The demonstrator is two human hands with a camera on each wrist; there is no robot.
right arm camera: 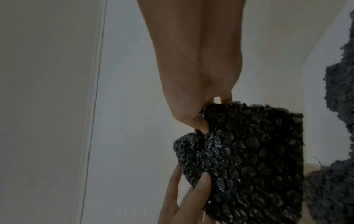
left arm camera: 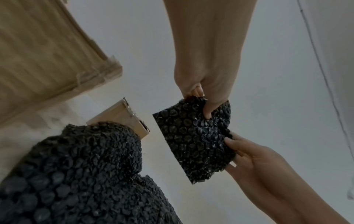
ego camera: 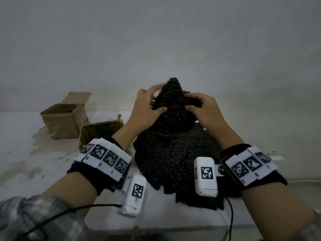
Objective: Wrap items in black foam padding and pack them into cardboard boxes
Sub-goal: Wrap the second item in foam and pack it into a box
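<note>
1. the foam piece (ego camera: 171, 100) is held up in the air over the pile (ego camera: 175, 153) of black foam on the table (ego camera: 26, 153), about midway between left and right and towards the far side. in the wrist views it is a flat, roughly rectangular sheet, with its long axis running between the two hands.
2. i can't tell whether anything is inside it; no item shows, only foam.
3. the left hand (ego camera: 147, 108) pinches the sheet's left side, thumb on the near face and fingers curled over the far edge.
4. the right hand (ego camera: 202, 107) pinches the right side the same way, thumb pressed into the foam, fingers curled behind.
5. both hands are on the sheet, so neither is nearer. i judge the coming move to be a separating or folding of this piece, and it turns on the sheet lying straight between the two grips.
6. the box (ego camera: 64, 120) stands open, far left on the table, with a second box (ego camera: 97, 131) just beside it, nearer and to the right. both are on the left hand's side, so that hand has the shorter way to them.
</note>
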